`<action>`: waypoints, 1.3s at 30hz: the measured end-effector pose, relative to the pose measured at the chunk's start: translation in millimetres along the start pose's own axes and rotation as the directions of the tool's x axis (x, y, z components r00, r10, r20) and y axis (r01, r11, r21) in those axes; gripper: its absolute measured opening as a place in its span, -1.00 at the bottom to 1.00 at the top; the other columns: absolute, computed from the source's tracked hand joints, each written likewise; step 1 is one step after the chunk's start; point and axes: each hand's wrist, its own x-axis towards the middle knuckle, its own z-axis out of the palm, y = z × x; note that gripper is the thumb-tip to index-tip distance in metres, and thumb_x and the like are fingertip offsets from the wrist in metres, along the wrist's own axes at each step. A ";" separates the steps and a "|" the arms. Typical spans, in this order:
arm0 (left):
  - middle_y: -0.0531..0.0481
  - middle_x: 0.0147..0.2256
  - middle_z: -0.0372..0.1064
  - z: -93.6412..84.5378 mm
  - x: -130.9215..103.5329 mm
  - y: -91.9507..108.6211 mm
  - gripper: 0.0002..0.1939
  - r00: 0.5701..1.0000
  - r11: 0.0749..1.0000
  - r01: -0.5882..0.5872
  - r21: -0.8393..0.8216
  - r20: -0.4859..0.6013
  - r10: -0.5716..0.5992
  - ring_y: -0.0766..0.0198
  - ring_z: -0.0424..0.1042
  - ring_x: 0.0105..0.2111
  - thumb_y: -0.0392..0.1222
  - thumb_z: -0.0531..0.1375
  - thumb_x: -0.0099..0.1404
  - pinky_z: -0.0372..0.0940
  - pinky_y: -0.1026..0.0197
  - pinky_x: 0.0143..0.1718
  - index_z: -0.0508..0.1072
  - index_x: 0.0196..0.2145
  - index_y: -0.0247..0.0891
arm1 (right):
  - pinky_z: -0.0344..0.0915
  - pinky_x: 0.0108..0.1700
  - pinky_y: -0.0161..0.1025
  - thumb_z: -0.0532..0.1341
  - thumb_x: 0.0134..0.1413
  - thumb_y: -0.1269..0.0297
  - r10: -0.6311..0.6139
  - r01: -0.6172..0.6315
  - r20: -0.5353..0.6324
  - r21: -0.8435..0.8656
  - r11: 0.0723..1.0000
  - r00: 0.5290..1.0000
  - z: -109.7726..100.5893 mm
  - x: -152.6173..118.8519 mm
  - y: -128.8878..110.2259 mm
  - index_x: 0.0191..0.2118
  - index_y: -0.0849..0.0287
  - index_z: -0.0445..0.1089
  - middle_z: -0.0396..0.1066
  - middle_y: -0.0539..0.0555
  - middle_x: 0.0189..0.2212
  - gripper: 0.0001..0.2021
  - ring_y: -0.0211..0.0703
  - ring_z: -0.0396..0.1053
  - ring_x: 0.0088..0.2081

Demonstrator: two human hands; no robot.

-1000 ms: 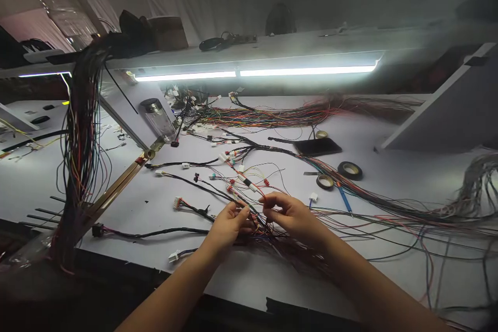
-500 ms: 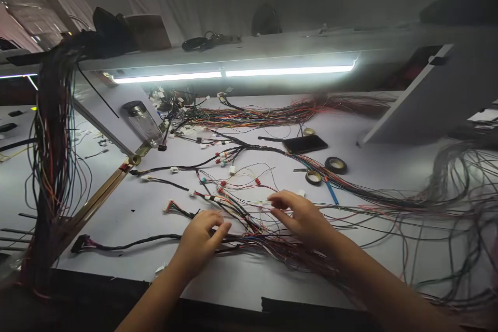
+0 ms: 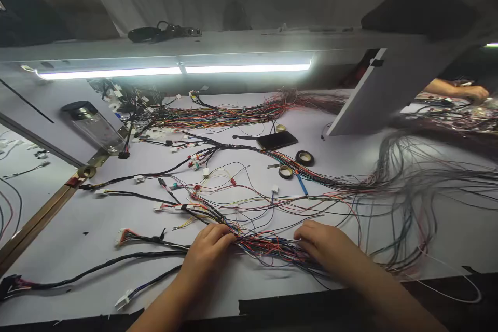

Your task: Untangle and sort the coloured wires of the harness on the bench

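Both hands lay on the wire bundle (image 3: 268,246) at the near edge of the white bench (image 3: 97,207), its length running left to right between them, left hand (image 3: 208,249) and right hand (image 3: 324,244) each curled over it, grip unconfirmed.

single head-worn view, looking forward and down across the white bench (image 3: 97,218) from its near edge, close above both hands; far right side blurred, perhaps from motion.
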 end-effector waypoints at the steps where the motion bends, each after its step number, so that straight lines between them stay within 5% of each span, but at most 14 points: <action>1: -0.07 -0.18 0.39 1.1 -1.6 0.7 -0.76 1.000 1.000 0.010 -0.002 -0.011 -0.010 0.20 0.34 -0.21 -0.36 0.02 0.34 0.32 0.18 -0.19 0.42 -0.14 -0.20 | 0.20 -0.28 -0.25 0.06 0.16 0.42 -0.018 0.018 0.016 -0.038 0.999 1.000 0.5 3.7 -5.3 -0.29 0.07 0.40 0.41 0.02 -0.31 -0.81 -0.14 0.38 -0.30; 9: -0.11 -0.18 0.39 -8.9 -28.2 5.6 -0.76 0.962 0.940 0.272 0.204 -0.080 -0.261 0.04 0.37 -0.17 -0.08 0.20 0.24 0.28 0.00 -0.15 0.37 -0.17 -0.21 | 0.04 -0.41 -0.24 0.10 0.10 0.50 -0.141 0.179 0.149 -0.289 0.941 0.979 1.3 23.1 -29.3 -0.36 0.13 0.33 0.41 0.03 -0.35 -0.86 -0.10 0.36 -0.35; 15: -0.05 -0.27 0.41 -25.6 -32.2 0.2 -0.90 0.961 0.946 0.261 0.191 0.039 -0.273 0.14 0.39 -0.27 -0.18 0.08 0.33 0.26 0.09 -0.22 0.37 -0.28 -0.20 | 0.05 -0.37 -0.24 0.05 0.18 0.46 -0.142 0.152 0.056 -0.253 0.956 0.988 -5.8 26.3 -25.0 -0.20 0.11 0.32 0.45 0.05 -0.32 -0.84 -0.09 0.37 -0.31; 21: 0.00 -0.36 0.41 -37.3 -19.7 -1.3 -0.83 0.828 0.874 0.396 0.281 0.303 -0.472 0.19 0.42 -0.34 -0.26 -0.01 0.37 0.24 0.19 -0.32 0.37 -0.23 -0.20 | 0.05 -0.37 -0.26 0.04 0.27 0.33 -0.226 0.228 0.040 -0.273 0.934 0.973 -4.9 31.7 -8.7 -0.35 0.12 0.35 0.42 0.00 -0.45 -0.80 -0.14 0.35 -0.37; 24: 0.00 -0.29 0.43 -40.7 -22.6 -6.6 -0.66 0.812 0.892 0.310 0.329 0.396 -0.428 0.17 0.43 -0.29 -0.44 0.01 0.27 0.25 0.18 -0.30 0.36 -0.07 -0.17 | 0.08 -0.33 -0.27 0.01 0.29 0.37 -0.263 0.263 0.028 -0.212 0.941 0.964 -2.6 34.2 6.2 -0.36 0.13 0.35 0.41 -0.02 -0.45 -0.77 -0.19 0.32 -0.37; 27: 0.00 -0.31 0.44 -43.4 -25.8 -5.8 -0.69 0.843 0.897 0.256 0.360 0.372 -0.390 0.16 0.42 -0.30 -0.43 -0.01 0.29 0.26 0.14 -0.29 0.40 -0.11 -0.17 | 0.09 -0.33 -0.27 0.02 0.30 0.33 -0.270 0.266 0.005 -0.184 0.946 0.963 -1.9 35.7 11.3 -0.35 0.13 0.39 0.39 0.00 -0.45 -0.76 -0.17 0.30 -0.35; 30: -0.07 -0.24 0.44 -47.3 -22.4 4.6 -0.80 0.916 0.895 0.221 0.387 0.232 -0.326 0.10 0.41 -0.23 -0.17 0.05 0.36 0.27 0.03 -0.18 0.42 -0.13 -0.18 | 0.11 -0.33 -0.27 0.05 0.29 0.27 -0.245 0.237 -0.033 -0.162 0.958 0.969 -1.8 35.3 7.5 -0.32 0.11 0.45 0.38 0.05 -0.45 -0.76 -0.13 0.29 -0.33; 34: -0.19 0.13 0.23 -40.0 -1.8 23.2 -0.36 0.993 0.921 0.086 0.381 0.038 -0.109 -0.04 0.23 0.09 0.11 0.21 0.20 0.14 -0.09 0.09 0.22 0.16 -0.19 | 0.19 -0.23 -0.27 0.06 0.28 0.28 -0.257 0.258 -0.052 0.022 0.966 0.965 2.5 33.2 0.4 -0.18 0.08 0.45 0.45 0.03 -0.32 -0.79 -0.16 0.35 -0.27; 37: -0.12 0.18 0.19 -19.5 20.5 27.4 -0.40 0.984 0.960 -0.122 0.253 0.157 0.083 0.06 0.16 0.16 0.01 0.17 0.28 0.05 -0.02 0.19 0.16 0.21 -0.20 | 0.21 -0.18 -0.28 0.06 0.30 0.26 -0.259 0.261 -0.035 0.151 0.953 0.965 3.3 30.5 -0.5 -0.14 0.04 0.44 0.48 -0.02 -0.27 -0.79 -0.20 0.39 -0.25; 39: -0.07 0.14 0.25 -4.5 31.8 24.6 -0.53 0.969 0.968 -0.147 0.205 0.228 0.099 0.13 0.22 0.12 -0.18 0.12 0.34 0.11 0.04 0.16 0.20 0.19 -0.18 | 0.24 -0.19 -0.29 0.08 0.28 0.22 -0.213 0.221 -0.059 0.220 0.950 0.975 -1.7 27.0 4.0 -0.11 0.04 0.43 0.48 -0.02 -0.27 -0.80 -0.20 0.39 -0.26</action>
